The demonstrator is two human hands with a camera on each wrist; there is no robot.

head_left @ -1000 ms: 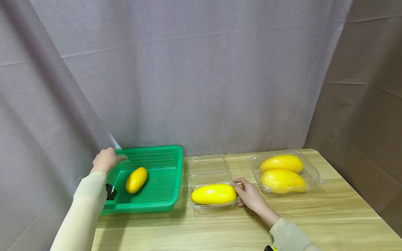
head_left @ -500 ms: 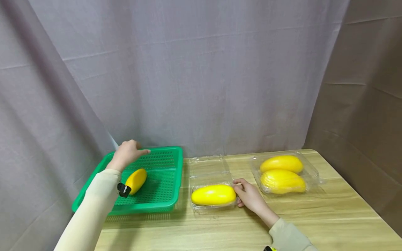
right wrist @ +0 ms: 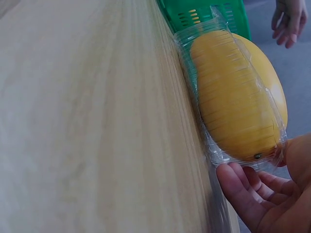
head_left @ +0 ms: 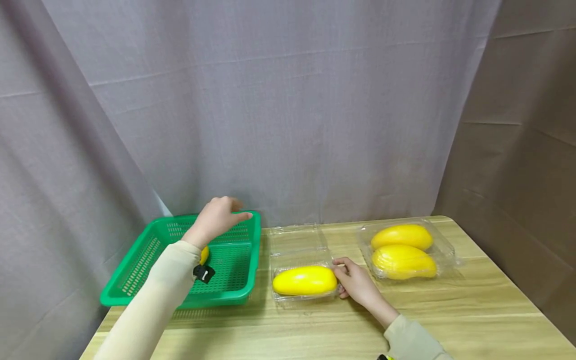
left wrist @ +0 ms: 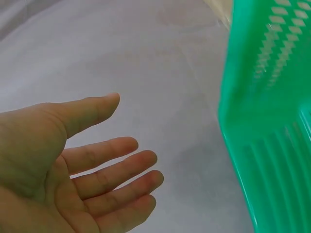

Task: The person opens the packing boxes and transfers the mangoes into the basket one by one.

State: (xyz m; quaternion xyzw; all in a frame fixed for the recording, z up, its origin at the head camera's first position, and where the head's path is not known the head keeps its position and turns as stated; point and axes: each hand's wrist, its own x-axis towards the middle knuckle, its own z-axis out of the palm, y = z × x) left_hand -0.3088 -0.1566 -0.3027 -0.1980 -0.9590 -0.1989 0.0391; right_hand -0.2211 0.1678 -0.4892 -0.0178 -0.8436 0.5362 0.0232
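My left hand [head_left: 217,218] is held above the green plastic basket [head_left: 254,265], fingers spread and nothing in them; the left wrist view shows the bare palm [left wrist: 48,179]. Under that forearm, a yellow mango-like fruit [head_left: 204,255] in the basket is mostly hidden. Right of the basket stands a clear plastic clamshell container [head_left: 294,240], its lid laid back toward the curtain. One yellow oblong mango-like fruit [head_left: 305,280] lies in its near half. At the container's right end, my right hand [head_left: 360,286] pinches the edge, fingertips [right wrist: 228,174] against the plastic.
Farther right, another clear container [head_left: 443,245] holds two yellow fruits [head_left: 404,261]. A grey curtain [head_left: 292,110] hangs right behind the wooden table [head_left: 315,335]. The table's right edge runs diagonally to the front.
My left hand has moved right across the basket, from its left side toward its right rear rim, and its arm now covers most of the fruit there. The right hand stays at the container.
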